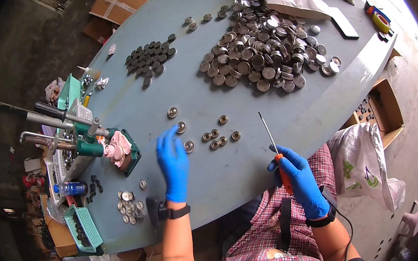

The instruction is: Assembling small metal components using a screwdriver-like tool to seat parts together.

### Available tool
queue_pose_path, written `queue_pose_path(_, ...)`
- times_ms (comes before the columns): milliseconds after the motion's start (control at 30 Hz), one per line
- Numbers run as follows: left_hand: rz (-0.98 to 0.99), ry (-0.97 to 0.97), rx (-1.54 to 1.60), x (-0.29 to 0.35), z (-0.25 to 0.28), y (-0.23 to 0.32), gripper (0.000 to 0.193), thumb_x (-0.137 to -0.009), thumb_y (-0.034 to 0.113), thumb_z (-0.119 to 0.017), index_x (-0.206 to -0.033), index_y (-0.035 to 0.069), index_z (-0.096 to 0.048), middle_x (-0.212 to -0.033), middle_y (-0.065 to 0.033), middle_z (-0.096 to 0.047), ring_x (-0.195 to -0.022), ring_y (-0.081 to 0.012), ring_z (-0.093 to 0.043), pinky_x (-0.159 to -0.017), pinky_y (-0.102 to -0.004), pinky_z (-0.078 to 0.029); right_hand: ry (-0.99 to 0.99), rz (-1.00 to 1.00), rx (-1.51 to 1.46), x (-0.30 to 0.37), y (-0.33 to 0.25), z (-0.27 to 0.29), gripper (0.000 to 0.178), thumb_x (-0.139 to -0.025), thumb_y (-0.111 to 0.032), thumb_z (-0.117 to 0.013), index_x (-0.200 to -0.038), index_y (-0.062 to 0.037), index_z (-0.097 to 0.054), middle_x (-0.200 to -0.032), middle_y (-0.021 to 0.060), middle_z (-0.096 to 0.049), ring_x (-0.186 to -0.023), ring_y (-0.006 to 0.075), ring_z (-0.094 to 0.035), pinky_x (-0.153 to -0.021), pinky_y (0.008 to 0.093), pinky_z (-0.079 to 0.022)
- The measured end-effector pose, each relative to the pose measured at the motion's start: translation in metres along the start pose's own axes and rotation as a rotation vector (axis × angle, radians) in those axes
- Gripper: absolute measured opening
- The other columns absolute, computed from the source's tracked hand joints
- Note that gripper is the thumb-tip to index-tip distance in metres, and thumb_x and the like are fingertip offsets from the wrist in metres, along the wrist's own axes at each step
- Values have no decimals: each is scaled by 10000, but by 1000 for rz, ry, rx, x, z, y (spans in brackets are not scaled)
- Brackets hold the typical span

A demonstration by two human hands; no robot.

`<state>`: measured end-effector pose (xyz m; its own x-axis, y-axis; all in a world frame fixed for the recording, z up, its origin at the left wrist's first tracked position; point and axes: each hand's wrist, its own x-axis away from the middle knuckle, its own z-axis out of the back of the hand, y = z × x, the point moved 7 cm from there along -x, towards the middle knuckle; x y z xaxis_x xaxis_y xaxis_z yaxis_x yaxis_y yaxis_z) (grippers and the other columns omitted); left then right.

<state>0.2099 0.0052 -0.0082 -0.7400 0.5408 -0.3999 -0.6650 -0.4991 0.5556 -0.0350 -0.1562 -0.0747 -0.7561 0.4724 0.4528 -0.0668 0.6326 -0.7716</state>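
My right hand (299,177), in a blue glove, is closed round the orange handle of a screwdriver (284,174), whose thin shaft points up and away over the table. My left hand (173,167), also gloved in blue, is stretched out, fingers apart. Its fingertips are at the left edge of a round metal part (181,127), the middle one of three in a loose column. The upper part (172,112) lies just beyond the fingertips, and the lower part (189,146) is beside the hand. Several smaller metal rings (223,140) lie on the table between my hands.
A large heap of metal discs (261,48) covers the far right; dark discs (150,57) are grouped far left. A green hand press (93,142) stands left, near green baskets (83,228) and silvery caps (127,205). A plastic bag (360,165) and cardboard box (388,111) are at right.
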Motion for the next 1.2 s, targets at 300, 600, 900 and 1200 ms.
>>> queue_pose_path(300, -148, 56, -238, -94, -159, 67, 409, -723, 193, -751, -1039, 62, -528, -989, -172, -504, -854, -340, -568, -716, -440, -466, 160, 103, 100, 26, -10, 20, 348, -950, -132, -503, -1266, 8, -540, -797, 50, -612, -532, 59, -474, -473, 189, -373)
queue_pose_path(600, -166, -1, 61, -45, -134, 108, 348, -782, 146, -687, -1050, 32, -496, -938, -129, -548, -805, -303, -572, -669, -390, -470, 294, 435, 244, 30, -3, 81, 410, -964, -182, -506, -1331, 2, -495, -1009, 35, -622, -711, 32, -518, -596, 153, -404)
queue_pose_path(900, 452, -412, 1389, 82, -20, 88, 436, -979, 354, -505, -1222, -6, -550, -1097, -52, -605, -1034, -111, -557, -936, -263, -432, -104, 585, 988, 94, -61, -29, 435, -779, 104, -566, -1188, -35, -619, -845, 116, -633, -739, 202, -623, -666, 282, -479)
queue_pose_path(1200, 338, -465, 1093, 98, 3, 90, 488, -1019, 370, -380, -1273, -31, -495, -1108, -82, -589, -1004, -113, -547, -892, -265, -423, -147, 798, 1449, 120, -71, -51, 507, -736, -37, -669, -1230, -138, -618, -817, 50, -597, -679, 231, -558, -588, 354, -444)
